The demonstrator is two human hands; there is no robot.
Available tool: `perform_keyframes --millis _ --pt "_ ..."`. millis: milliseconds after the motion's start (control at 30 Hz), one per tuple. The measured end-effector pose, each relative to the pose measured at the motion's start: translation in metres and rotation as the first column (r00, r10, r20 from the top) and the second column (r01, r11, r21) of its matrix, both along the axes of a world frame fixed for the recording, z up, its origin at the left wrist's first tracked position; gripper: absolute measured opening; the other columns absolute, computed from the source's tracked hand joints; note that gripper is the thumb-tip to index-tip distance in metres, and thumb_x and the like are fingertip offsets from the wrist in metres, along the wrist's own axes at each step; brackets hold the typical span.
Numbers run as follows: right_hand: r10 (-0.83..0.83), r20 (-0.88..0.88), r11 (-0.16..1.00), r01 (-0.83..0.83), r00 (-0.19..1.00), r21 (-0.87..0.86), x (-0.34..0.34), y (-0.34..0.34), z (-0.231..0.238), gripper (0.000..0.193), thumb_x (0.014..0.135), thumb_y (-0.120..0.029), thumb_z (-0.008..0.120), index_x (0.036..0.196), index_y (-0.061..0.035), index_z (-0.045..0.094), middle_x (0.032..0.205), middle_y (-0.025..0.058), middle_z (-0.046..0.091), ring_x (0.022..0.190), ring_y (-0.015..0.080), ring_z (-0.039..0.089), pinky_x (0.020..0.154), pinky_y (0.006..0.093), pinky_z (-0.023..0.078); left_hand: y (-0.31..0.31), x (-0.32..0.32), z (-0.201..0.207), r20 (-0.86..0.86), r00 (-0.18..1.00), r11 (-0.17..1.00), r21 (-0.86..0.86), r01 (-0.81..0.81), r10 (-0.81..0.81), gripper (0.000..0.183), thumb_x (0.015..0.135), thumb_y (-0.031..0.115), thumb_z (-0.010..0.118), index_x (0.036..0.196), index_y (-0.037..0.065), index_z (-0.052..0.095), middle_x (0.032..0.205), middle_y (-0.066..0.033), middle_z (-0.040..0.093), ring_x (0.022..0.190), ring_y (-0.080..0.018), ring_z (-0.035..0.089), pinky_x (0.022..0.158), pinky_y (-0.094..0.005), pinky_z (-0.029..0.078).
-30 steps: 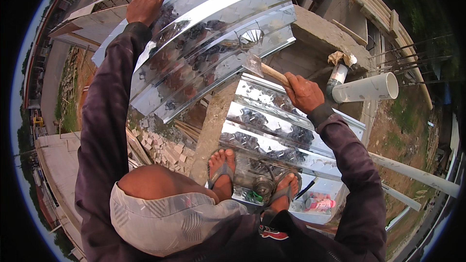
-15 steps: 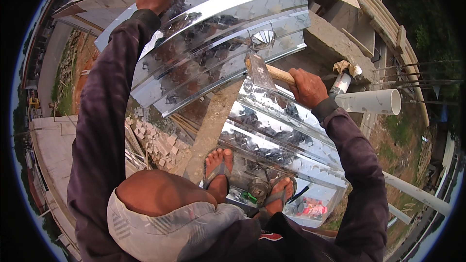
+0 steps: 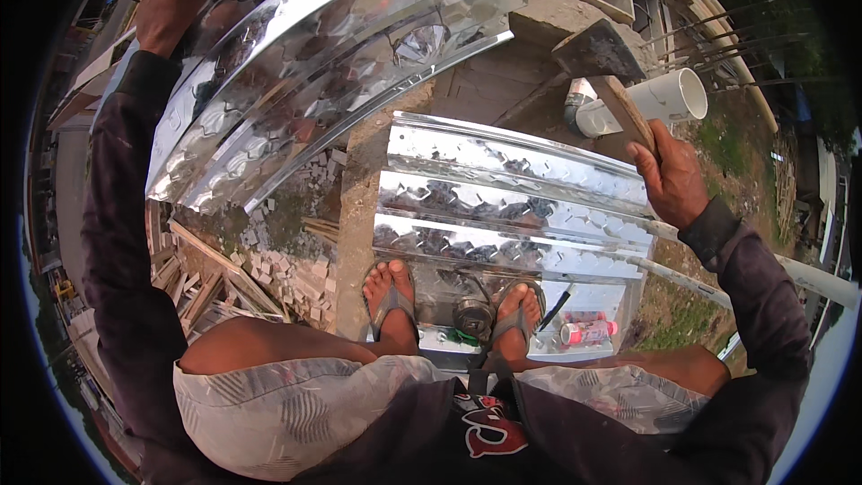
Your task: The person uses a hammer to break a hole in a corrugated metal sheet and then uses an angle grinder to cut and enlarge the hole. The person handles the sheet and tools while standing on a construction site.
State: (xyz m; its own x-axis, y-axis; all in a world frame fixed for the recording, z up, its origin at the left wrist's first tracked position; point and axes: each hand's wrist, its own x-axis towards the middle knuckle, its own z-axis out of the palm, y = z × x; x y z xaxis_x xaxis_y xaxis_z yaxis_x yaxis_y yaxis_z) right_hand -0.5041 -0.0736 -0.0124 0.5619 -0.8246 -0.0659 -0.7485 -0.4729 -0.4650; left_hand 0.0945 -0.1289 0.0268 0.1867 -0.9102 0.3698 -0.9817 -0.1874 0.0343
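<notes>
At the upper left, my left hand (image 3: 175, 2) grips the far left edge of a large ribbed, shiny metal sheet (image 3: 296, 63); its fingertips are partly cut off. That sheet slants over a gap beside a concrete beam (image 3: 359, 162). My right hand (image 3: 673, 175) is closed round the wooden handle of a hatchet (image 3: 600, 52), raised at the right. Its broad dark blade is held in the air, apart from both sheets. A second ribbed metal sheet (image 3: 512, 180) lies flat between the hatchet and my sandalled feet (image 3: 391, 301).
A white plastic pipe (image 3: 646, 103) sticks up behind the hatchet. Near my feet lie a round dark metal object (image 3: 473, 316) and a pink-labelled bottle (image 3: 588, 332). Broken bricks (image 3: 287, 278) and loose planks (image 3: 220, 265) lie lower down at the left. Thin rods (image 3: 736, 31) project at the far right.
My left hand and the slanted sheet have shifted left. My right hand has swung right with the hatchet, lifting it off the junction of the two sheets. More of the flat sheet shows.
</notes>
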Motion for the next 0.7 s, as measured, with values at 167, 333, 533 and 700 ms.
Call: perform_keyframes --millis 167,333,533,700 --pt "-0.226 0.040 0.974 0.225 0.973 0.037 -0.051 0.067 0.003 0.026 0.099 -0.024 0.059 0.107 0.0001 0.053 0.063 0.0183 0.054 0.057 0.0387 0.056 0.054 0.0461 0.040 -0.015 -0.089 0.012 0.046 0.919 0.915 -0.090 0.394 -0.392 0.073 0.096 0.071 0.038 0.093 0.005 0.070 0.067 -0.0193 0.060 0.065 -0.0368 0.061 0.063 -0.0468 0.046" --pt "-0.269 0.195 0.963 0.258 0.943 0.080 -0.050 0.119 -0.048 0.025 0.099 -0.021 0.059 0.112 -0.0006 0.055 0.067 0.0188 0.059 0.063 0.0375 0.063 0.056 0.0439 0.046 -0.032 -0.149 0.007 0.160 0.862 0.873 -0.007 0.488 -0.481 0.072 0.097 0.068 0.040 0.074 0.006 0.068 0.057 -0.0178 0.055 0.053 -0.0335 0.058 0.056 -0.0468 0.043" --pt "-0.278 0.174 0.960 0.265 0.945 0.093 -0.041 0.134 -0.113 0.020 0.096 -0.018 0.061 0.109 -0.0036 0.056 0.079 0.0206 0.065 0.072 0.0429 0.065 0.060 0.0483 0.049 -0.029 -0.220 0.003 -0.009 0.952 0.940 0.155 0.302 -0.305 0.047 0.099 0.041 0.048 0.084 0.004 0.074 0.076 -0.0213 0.069 0.073 -0.0372 0.069 0.071 -0.0470 0.051" --pt "-0.189 0.173 0.981 0.194 0.967 -0.013 -0.041 0.120 -0.116 0.024 0.093 -0.016 0.064 0.112 -0.0036 0.056 0.084 0.0203 0.067 0.074 0.0417 0.067 0.060 0.0491 0.052 -0.050 -0.187 -0.036 0.076 0.949 0.951 0.081 0.300 -0.306 0.054 0.099 0.042 0.047 0.076 0.000 0.073 0.073 -0.0237 0.067 0.071 -0.0378 0.069 0.073 -0.0487 0.051"
